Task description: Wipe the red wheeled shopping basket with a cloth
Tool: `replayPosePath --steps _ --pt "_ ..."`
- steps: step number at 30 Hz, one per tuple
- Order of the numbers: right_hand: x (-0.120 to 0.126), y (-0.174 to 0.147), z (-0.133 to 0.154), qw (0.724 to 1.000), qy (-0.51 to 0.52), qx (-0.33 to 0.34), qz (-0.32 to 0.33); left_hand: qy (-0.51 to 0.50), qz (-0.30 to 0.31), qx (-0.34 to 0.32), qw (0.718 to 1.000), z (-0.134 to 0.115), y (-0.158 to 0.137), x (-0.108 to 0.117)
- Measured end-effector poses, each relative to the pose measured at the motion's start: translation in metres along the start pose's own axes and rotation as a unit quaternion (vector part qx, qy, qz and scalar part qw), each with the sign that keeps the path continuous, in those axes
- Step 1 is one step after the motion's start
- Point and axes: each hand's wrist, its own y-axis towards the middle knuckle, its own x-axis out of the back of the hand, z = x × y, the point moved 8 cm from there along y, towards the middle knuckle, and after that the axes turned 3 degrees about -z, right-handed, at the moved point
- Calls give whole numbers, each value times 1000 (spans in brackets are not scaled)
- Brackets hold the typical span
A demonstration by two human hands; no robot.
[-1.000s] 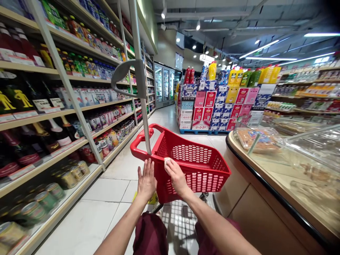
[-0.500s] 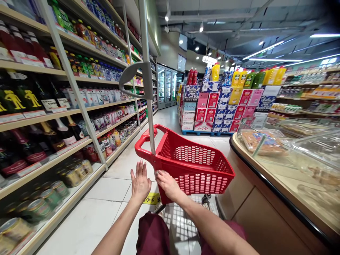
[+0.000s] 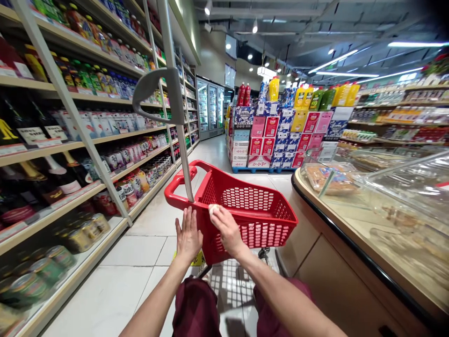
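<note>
A red plastic basket cart [image 3: 252, 187] with perforated sides stands right in front of me. My left hand [image 3: 189, 237] lies flat against its near end, just under the handle rim, fingers stretched out. Closed round a small crumpled white tissue [image 3: 212, 209], my right hand [image 3: 228, 231] is at the cart's near upper edge. The inside of the basket that shows holds nothing. A grey metal pole [image 3: 185, 161] with a looped grey grip [image 3: 157, 96] rises from the handle end.
Shelves of bottles and cans [image 3: 115, 180] line the left side. On the right is a curved counter [image 3: 329, 224] with glass panels and packaged food. Stacked drink cartons [image 3: 270, 140] stand ahead, with glass-door fridges [image 3: 210, 105] beyond. A yellow floor sticker [image 3: 198, 258] lies partly hidden by the cart.
My right hand has risen from the cart's side to its upper edge, and the white tissue now shows in its fingers. My left hand has come against the cart. The view has shifted right.
</note>
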Motion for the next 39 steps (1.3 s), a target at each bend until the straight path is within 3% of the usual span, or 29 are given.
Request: replayPosePath --steps 3,7,12,19,23,28,33,39 --pt "11 -12 -18 1000 -27 -11 8 -24 6 -16 1000 -22 3 -4" --pt "14 -40 -25 997 -44 32 51 -42 14 -61 997 -48 3 -10" --pt "47 -37 -52 998 -58 -29 -6 -38 33 -84 995 -72 6 -20" --pt "58 -82 -70 996 -72 -36 42 -43 71 -146 986 -109 0 -43" --pt "81 -83 -86 993 -90 -77 -7 -52 83 -154 983 -127 3 -50" --pt "87 -108 -99 990 -98 -88 51 -71 114 -177 975 -149 4 -60" --pt "109 -106 -110 988 -114 -105 -3 -86 122 -192 970 -170 3 -69" --pt "112 -116 -118 986 -121 -111 35 -96 131 -224 961 -193 3 -76"
